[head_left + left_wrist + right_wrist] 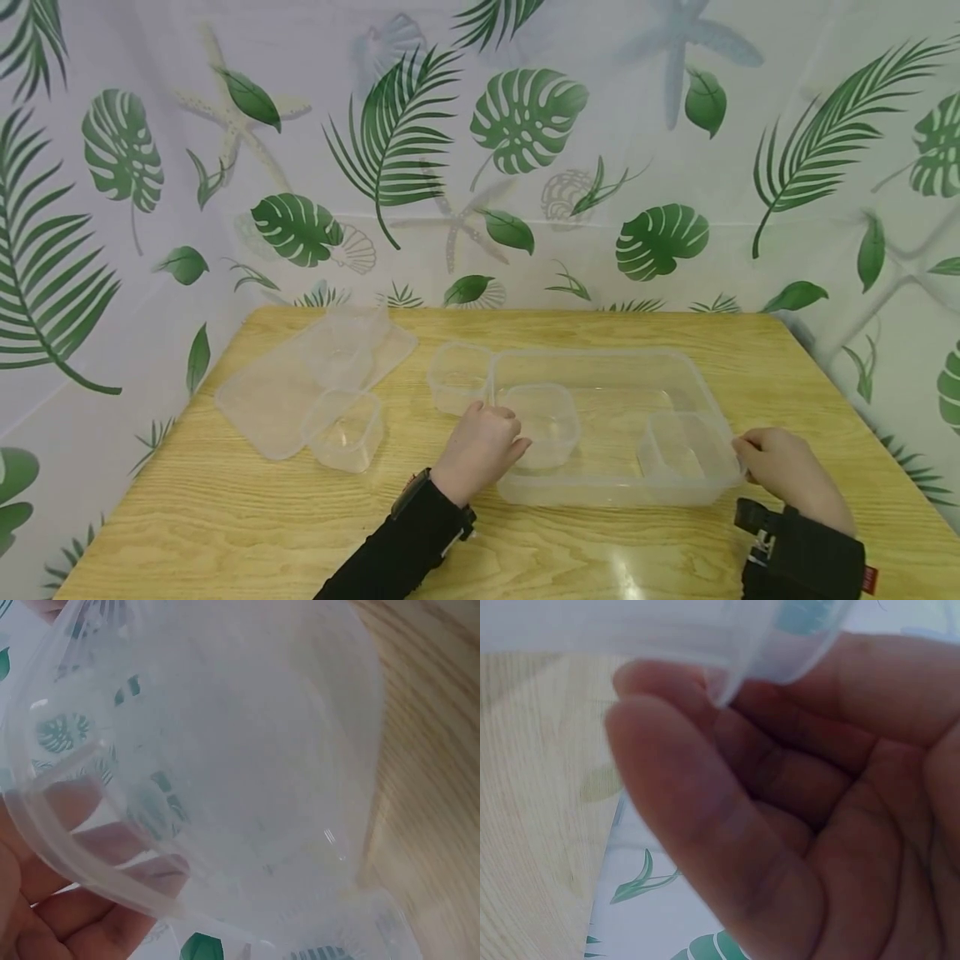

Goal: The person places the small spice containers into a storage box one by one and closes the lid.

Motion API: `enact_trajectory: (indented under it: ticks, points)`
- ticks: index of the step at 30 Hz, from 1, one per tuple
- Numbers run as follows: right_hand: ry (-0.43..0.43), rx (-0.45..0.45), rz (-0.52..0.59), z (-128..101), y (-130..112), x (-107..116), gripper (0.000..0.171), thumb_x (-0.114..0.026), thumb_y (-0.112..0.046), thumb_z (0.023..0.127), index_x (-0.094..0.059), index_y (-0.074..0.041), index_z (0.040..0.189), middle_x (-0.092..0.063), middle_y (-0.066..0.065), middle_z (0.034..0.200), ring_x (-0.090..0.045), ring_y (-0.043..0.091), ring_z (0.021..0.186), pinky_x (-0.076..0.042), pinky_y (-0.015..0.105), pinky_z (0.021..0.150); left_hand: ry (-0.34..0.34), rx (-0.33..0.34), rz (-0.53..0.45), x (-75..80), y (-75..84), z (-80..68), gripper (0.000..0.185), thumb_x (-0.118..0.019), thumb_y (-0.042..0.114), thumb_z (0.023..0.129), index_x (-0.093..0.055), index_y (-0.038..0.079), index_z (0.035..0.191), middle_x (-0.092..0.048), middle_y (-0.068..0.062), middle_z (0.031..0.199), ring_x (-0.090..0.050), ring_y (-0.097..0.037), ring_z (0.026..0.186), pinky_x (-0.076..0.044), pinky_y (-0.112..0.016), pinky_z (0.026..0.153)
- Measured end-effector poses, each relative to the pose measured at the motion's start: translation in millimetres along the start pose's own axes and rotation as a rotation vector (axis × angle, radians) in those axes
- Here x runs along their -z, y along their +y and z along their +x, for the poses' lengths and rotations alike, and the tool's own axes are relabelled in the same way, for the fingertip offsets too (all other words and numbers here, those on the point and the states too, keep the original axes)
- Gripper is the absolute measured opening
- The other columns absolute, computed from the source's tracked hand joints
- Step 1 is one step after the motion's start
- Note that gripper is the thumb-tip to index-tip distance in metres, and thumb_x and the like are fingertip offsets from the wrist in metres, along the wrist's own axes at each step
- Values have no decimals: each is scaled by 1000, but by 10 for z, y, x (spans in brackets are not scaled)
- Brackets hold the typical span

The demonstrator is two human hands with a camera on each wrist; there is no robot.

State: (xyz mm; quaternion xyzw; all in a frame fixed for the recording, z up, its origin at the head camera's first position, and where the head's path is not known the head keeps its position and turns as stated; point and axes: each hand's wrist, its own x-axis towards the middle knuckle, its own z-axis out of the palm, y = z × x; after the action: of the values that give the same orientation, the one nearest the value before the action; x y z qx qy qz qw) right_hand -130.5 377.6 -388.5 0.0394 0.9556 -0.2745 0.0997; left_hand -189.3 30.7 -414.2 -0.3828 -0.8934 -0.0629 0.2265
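A staged recording booth: leaf-print curtain (pixel 480 150) surrounding a wooden table (pixel 225 517).

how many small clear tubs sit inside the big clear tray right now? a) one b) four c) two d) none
c: in the head view the big tray holds two small tubs, one at the left hand and one near the right hand.

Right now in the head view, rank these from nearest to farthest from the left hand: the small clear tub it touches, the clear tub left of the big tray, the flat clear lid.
1. Small clear tub, at the left hand, inside the big tray.
2. Clear tub, leftward.
3. Flat clear lid, far left.
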Motion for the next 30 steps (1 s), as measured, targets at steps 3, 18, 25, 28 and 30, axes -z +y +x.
enact_trajectory:
  ticks: [3,18,25,28,30]
  points:
    - [0,0,-2,-3,-2,8,33,-35,-16,95,-55,-3,73,-44,3,56,-37,18,50,-31,31,50,-20,-58,6,25,-17,-14,29,-63,30,82,-55,19,56,-45,8,55,-37,-5,47,-24,-21,52]
    - [9,16,6,-29,-17,26,31,-35,-14,94,-56,-1,75,-46,4,57,-40,18,50,-32,31,50,-386,-209,-63,215,-20,-14,46,-44,48,88,-62,11,108,-56,-12,114,-55,-20,101,-38,-43,90]
    - [17,17,11,-25,-13,9,32,-35,-14,94,-56,-2,74,-46,3,56,-39,18,50,-32,31,50,-515,-256,-30,207,-27,114,58,-45,57,83,-59,10,115,-52,-14,120,-54,-21,104,-38,-39,91]
    - [19,20,13,-13,-6,9,32,-35,-15,95,-56,-1,75,-46,3,57,-39,18,50,-32,31,50,-575,-264,-6,192,-42,202,60,-46,59,82,-58,10,116,-52,-14,121,-55,-21,103,-38,-38,92]
    - [21,24,12,-9,1,3,32,-35,-14,95,-56,-2,74,-46,3,57,-40,18,50,-32,31,50,-612,-261,1,192,-54,261,58,-46,56,84,-58,10,117,-52,-14,121,-56,-21,101,-37,-37,92]
